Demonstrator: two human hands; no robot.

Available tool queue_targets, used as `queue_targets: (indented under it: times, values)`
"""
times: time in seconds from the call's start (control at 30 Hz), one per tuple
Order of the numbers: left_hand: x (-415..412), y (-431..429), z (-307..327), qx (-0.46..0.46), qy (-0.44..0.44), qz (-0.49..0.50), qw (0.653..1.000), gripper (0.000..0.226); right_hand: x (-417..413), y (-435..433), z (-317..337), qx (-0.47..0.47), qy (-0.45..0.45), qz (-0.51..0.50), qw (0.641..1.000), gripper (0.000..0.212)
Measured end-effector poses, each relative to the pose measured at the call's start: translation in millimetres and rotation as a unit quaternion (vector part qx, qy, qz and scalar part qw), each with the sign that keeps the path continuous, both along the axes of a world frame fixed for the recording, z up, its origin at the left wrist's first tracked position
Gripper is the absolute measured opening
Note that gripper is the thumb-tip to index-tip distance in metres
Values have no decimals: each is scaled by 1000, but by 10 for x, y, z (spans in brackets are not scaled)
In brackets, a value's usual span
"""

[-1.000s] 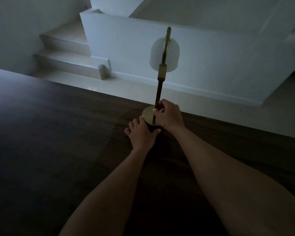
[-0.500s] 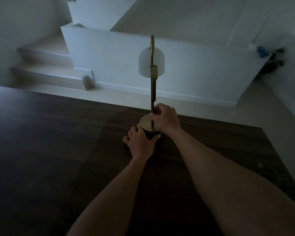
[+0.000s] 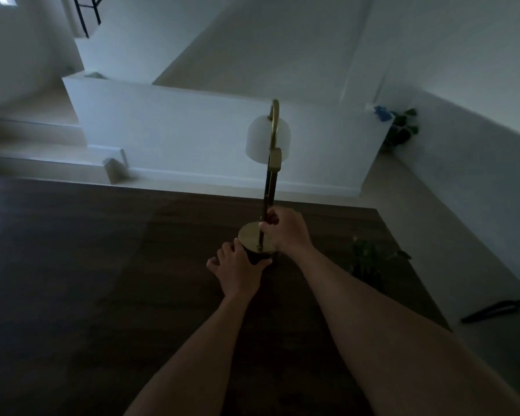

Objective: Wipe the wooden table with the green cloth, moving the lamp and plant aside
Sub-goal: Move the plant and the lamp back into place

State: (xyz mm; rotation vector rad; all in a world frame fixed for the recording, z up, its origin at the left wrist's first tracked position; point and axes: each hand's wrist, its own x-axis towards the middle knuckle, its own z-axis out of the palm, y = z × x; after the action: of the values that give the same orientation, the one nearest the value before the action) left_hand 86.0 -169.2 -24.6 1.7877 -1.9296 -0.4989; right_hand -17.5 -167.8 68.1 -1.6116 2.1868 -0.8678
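Gripping lamp (image 3: 271, 163) stem, right hand (image 3: 285, 231) clenched; left hand (image 3: 237, 270) grasping its base; plant (image 3: 370, 262) near.

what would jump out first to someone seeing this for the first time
The brass lamp with its white shade stands out most, upright near the far edge of the dark wooden table. Next come the two bare hands at its foot: the right hand grips the stem just above the round base, and the left hand is at the base's near rim. A dim plant sits to the right on the table.
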Motion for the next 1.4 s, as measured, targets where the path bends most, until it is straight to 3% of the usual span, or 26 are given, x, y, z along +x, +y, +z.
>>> queue_targets:
  times: [0.3, 0.47, 1.4]
  values:
    - [10, 773, -35, -16, -31, -24, 999, 77, -211, 818, -92, 8, -121, -18, 992, 30]
    - [10, 1072, -61, -34, -38, -22, 998, 83, -273, 1144, -149, -12, -164, -22, 986, 23]
    - [-224, 1321, -379, -26, -64, -47, 996, 86, -411, 1453, -508, 1, -155, -71, 985, 26]
